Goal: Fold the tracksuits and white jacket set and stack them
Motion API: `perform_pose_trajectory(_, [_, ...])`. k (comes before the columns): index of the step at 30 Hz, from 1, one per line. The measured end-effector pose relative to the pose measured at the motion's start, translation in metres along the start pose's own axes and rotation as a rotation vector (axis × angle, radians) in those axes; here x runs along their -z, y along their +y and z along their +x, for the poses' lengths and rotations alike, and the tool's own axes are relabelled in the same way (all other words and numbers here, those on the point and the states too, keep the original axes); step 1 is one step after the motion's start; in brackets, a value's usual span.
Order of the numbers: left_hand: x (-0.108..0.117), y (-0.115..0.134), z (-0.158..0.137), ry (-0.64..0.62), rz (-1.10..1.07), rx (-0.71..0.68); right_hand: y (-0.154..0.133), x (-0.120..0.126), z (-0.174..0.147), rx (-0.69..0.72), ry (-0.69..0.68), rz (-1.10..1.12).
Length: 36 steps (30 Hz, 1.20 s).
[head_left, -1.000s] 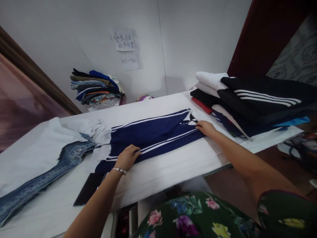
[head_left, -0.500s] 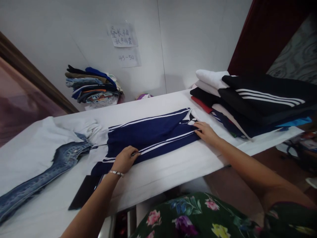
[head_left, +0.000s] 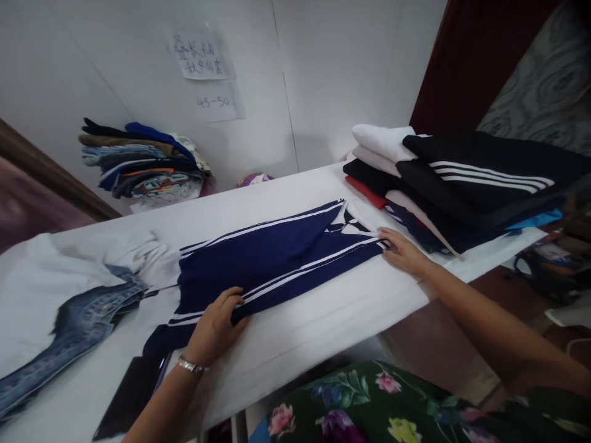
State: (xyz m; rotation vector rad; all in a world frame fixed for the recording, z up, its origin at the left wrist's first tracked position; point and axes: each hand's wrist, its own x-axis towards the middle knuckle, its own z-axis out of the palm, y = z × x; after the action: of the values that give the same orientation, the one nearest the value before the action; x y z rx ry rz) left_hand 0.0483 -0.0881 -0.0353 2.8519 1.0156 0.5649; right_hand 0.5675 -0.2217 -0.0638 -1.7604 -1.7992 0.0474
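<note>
A navy track jacket with white stripes lies partly folded on the white table, its collar end to the right. My left hand, wearing a bracelet, is closed on the jacket's near edge; the fingers lie on top with the thumb on the near side. At the collar end, my right hand pinches the striped near corner of the jacket. Beneath the lower left of the jacket, partly covered by my left forearm, lies a flat black board.
Stacked folded clothes stand on the right. Another clothes pile is at the back left against the wall. White clothing and blue denim lie at the left. Handwritten paper signs hang on the wall.
My right hand has moved right along the jacket and draws its near corner outward. My left hand has shifted slightly along the near edge. The whole view has turned a little.
</note>
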Motion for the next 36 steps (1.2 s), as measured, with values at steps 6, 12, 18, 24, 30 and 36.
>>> perform_pose_trajectory(6, [0.002, 0.001, 0.001, -0.041, 0.005, -0.011, -0.004, 0.001, 0.001, 0.133, -0.053, -0.084])
perform_pose_trajectory(12, [0.010, -0.003, 0.001, -0.072, -0.144, 0.107, -0.003, 0.010, 0.016, 0.113, -0.161, -0.312])
perform_pose_trajectory(18, [0.011, 0.000, 0.002, -0.131, -0.147, 0.083, 0.001, 0.016, 0.021, 0.037, -0.091, -0.364])
perform_pose_trajectory(24, [0.014, 0.002, -0.004, -0.137, -0.168, 0.086, 0.001, 0.007, 0.008, 0.057, -0.053, -0.365])
perform_pose_trajectory(30, [0.018, 0.013, 0.021, -0.104, -0.222, 0.226, -0.067, -0.013, 0.033, 0.240, 0.035, -0.190])
perform_pose_trajectory(36, [-0.015, 0.009, 0.037, -0.088, -0.003, 0.142, -0.076, -0.047, 0.038, 0.159, -0.264, -0.182])
